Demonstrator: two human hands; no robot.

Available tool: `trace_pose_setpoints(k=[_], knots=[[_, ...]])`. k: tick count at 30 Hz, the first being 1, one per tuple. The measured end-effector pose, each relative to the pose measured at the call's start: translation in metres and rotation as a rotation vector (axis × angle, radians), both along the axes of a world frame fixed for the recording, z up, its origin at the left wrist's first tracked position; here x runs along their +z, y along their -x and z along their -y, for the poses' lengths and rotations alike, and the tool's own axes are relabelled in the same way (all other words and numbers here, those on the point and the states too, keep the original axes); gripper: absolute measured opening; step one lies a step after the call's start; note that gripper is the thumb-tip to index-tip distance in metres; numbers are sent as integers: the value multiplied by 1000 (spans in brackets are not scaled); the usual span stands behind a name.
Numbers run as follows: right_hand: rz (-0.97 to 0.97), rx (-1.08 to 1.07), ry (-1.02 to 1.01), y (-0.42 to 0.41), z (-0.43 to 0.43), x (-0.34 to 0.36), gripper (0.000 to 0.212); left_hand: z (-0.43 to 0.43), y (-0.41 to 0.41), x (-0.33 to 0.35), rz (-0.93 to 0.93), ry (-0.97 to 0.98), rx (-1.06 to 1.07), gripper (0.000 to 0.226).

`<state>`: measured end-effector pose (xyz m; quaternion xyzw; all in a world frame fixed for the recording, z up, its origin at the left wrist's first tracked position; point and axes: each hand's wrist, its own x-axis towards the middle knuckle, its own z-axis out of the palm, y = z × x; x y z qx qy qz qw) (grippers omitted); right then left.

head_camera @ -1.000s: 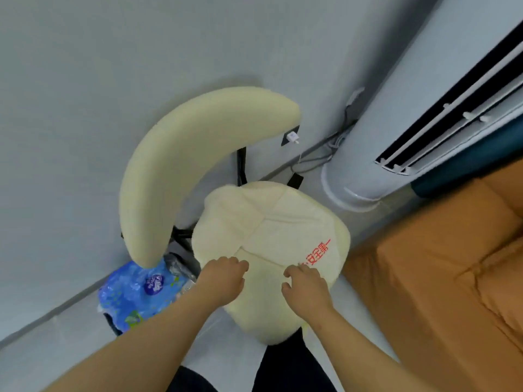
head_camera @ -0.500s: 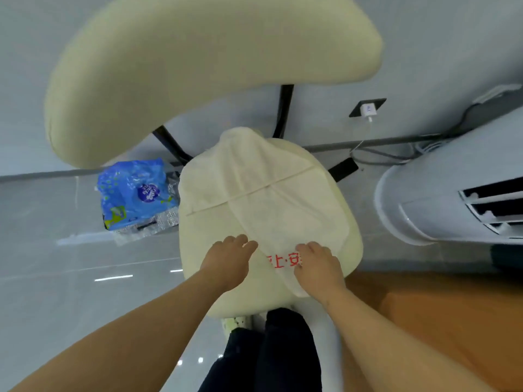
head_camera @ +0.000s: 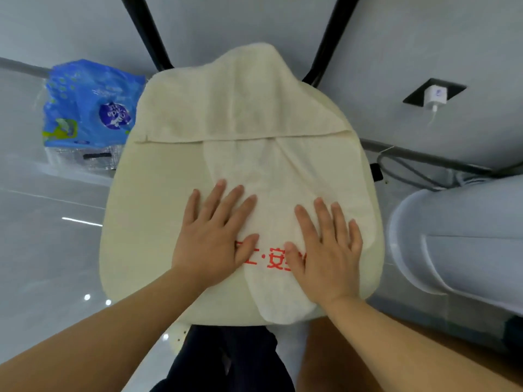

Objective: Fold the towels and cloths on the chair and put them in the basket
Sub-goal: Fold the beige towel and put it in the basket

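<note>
while left hand [head_camera: 212, 244] and right hand [head_camera: 328, 256] lie flat on printed cloth [head_camera: 277, 179], cream towel [head_camera: 235, 103] behind, blue pack [head_camera: 85, 103] aside

**Both palms flat on the cloth**

I see the left hand [head_camera: 215, 236] and right hand [head_camera: 325, 250] pressed flat, fingers spread, on a white cloth [head_camera: 277, 176] with red lettering. It lies on the chair seat [head_camera: 152, 210], its far end under a cream towel [head_camera: 240, 103].

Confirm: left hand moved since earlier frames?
Yes. Left hand uncurled, now flat, fingers reaching farther up the chair seat toward its back, onto the white cloth.
</note>
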<state>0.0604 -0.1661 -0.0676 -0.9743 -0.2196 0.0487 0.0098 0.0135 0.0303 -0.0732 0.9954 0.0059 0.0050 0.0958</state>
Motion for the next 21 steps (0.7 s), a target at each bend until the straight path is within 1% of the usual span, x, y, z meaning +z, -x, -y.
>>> trace_pose_setpoints(k=[5,10,12,14,16,17,18,21], knots=[[52,4,-64,2,1,-6,57,2,3,-4,64,21,52,54],[73,0,-142,3,0,-13,53,6,4,-3,30,45,123,57],[87,-6,-198,1,-1,-14,52,14,3,0,53,72,242,65],[66,26,-272,2,2,-8,54,35,8,2,39,118,432,68],[-43,101,-282,-1,8,-2,57,63,13,6,16,147,601,52],[-60,145,-286,-2,12,-3,55,78,18,7,-4,141,651,46],[-63,185,-299,-2,17,-2,50,91,25,10,-34,122,680,44],[22,264,-373,-1,28,3,34,109,41,24,-135,67,736,42]])
